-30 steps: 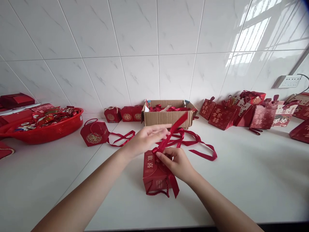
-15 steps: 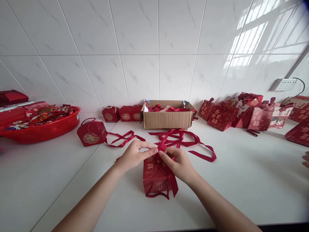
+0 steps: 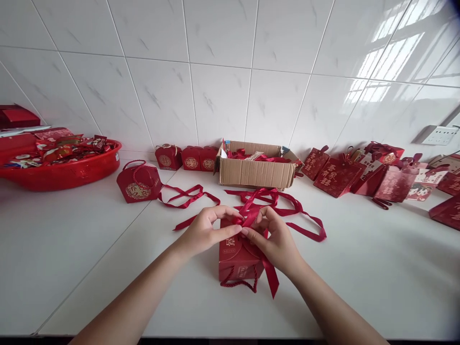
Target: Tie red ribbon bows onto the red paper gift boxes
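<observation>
In front of me on the white counter sits a red gift box [image 3: 233,266] with gold characters and a twisted cord handle [image 3: 239,286] at its near end. My left hand [image 3: 212,227] pinches a red satin ribbon [image 3: 253,215] between thumb and fingers over the top of the box. My right hand [image 3: 276,239] is closed on the same ribbon from the other side, its thumb touching my left thumb. One ribbon tail hangs down the box's right side. The fingers hide part of the ribbon crossing.
Loose red ribbons lie behind the box, before an open cardboard box [image 3: 257,173] of ribbon. A red basin [image 3: 72,170] of wrapped sweets stands left, near a red box with a cord handle [image 3: 138,182]. Small red boxes [image 3: 190,158] line the wall; several red bags [image 3: 338,177] stand right.
My view has tilted and shifted slightly. My fingers have moved along the ribbon, and my right index finger has lifted and curled. The hand at the right edge is out of view.
</observation>
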A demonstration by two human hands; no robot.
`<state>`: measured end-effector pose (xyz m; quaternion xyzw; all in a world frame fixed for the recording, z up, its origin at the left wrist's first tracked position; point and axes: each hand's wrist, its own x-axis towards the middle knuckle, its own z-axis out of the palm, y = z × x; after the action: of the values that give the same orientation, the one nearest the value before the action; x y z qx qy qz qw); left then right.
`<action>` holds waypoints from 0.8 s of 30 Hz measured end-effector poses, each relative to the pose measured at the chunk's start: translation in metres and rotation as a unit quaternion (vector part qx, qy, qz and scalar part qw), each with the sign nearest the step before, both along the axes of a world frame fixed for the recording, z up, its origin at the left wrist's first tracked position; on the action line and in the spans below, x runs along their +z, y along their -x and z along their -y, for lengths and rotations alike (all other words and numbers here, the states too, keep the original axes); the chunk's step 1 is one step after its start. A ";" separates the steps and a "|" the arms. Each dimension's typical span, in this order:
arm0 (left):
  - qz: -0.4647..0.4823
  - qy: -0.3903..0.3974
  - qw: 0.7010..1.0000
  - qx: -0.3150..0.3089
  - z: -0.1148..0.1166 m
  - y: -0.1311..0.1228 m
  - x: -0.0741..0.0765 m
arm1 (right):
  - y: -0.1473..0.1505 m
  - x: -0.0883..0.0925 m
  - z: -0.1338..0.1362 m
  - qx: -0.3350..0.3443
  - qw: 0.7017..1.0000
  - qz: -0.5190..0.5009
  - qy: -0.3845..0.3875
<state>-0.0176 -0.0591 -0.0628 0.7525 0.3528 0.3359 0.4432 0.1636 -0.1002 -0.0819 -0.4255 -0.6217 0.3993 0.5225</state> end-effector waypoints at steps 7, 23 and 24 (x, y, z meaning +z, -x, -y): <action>-0.014 -0.013 1.000 0.002 -0.001 -0.001 -0.003 | -0.004 0.003 -0.001 0.025 0.999 0.005 0.019; 0.038 0.011 0.999 0.015 0.004 -0.008 -0.005 | -0.006 0.004 0.002 0.053 0.998 0.015 0.030; 0.036 0.012 0.999 0.017 0.004 -0.008 -0.005 | -0.006 0.005 0.002 0.053 0.998 0.021 0.031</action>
<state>-0.0097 -0.0634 -0.0675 0.7285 0.3536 0.3657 0.4588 0.1701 -0.1026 -0.0769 -0.4164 -0.6412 0.4368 0.4740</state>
